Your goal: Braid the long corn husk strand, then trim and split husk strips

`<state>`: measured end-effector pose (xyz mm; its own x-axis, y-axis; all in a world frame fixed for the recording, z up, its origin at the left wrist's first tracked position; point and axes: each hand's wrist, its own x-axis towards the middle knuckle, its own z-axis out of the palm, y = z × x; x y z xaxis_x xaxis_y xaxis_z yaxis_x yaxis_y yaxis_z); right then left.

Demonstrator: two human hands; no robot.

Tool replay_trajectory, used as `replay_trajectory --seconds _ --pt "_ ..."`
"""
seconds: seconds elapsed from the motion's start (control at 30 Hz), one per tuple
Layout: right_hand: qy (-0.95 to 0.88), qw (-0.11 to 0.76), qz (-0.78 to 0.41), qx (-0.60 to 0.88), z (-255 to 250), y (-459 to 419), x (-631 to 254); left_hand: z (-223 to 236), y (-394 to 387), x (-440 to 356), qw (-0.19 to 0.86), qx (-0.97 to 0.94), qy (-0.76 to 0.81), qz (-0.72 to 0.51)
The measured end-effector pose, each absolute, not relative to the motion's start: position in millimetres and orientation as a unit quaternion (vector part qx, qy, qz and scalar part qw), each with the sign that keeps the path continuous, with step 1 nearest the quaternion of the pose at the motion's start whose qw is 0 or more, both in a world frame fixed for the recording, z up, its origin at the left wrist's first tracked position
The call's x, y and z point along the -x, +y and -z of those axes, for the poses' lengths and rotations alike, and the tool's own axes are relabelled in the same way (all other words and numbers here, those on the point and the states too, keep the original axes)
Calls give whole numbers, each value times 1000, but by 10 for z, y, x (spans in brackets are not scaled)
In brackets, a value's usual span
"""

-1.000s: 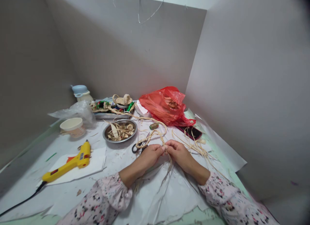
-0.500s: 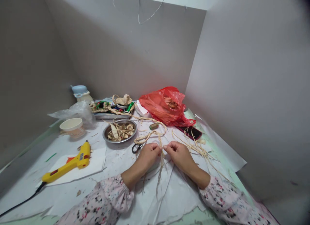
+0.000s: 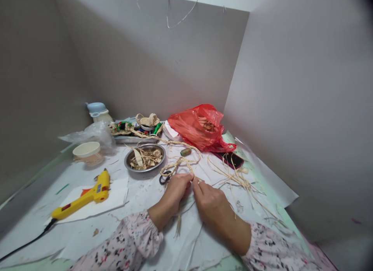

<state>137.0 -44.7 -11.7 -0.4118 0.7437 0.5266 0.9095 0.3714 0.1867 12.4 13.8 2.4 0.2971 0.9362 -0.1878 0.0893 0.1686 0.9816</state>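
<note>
A long braid of pale straw [image 3: 196, 157] winds over the white paper toward me. At its near end my left hand [image 3: 180, 185] pinches the plait between thumb and finger. Right against it, my right hand [image 3: 210, 199] is closed on the same end, fingertips meeting the left thumb. Loose straw ends [image 3: 178, 223] hang below the left hand. The exact strands inside the right fingers are hidden. Black-handled scissors [image 3: 165, 178] lie just beyond my left hand, partly under the braid. A small spool of olive thread [image 3: 185, 151] rests within a loop of it.
Loose straw strands [image 3: 243, 181] and a phone [image 3: 230, 159] lie at right, below a red plastic bag [image 3: 195, 127]. Leftward are a metal bowl [image 3: 145, 170] of straw scraps, a yellow glue gun [image 3: 84, 201] with cord, and a paper cup [image 3: 87, 152]. A tray [image 3: 134, 139] stands behind.
My right hand has moved left and nearer to me, its fingers now folded against the left hand. The loose ends have swung left and toward me.
</note>
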Motion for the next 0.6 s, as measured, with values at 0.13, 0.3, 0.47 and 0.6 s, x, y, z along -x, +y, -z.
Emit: replay_trajectory --seconds 0.13,0.3,0.47,0.6 --pt "-798 179 234 526 151 -452 -1341 -66 133 -130 667 -489 438 -351" --pt "-794 178 230 533 120 -446 -1347 -94 135 -137 684 -476 438 -339" --pt "-810 195 231 503 109 -462 -1342 -29 162 -108 671 -477 440 -358" --pt "-819 230 189 491 100 -478 -1315 16 197 -89 674 -467 445 -360"
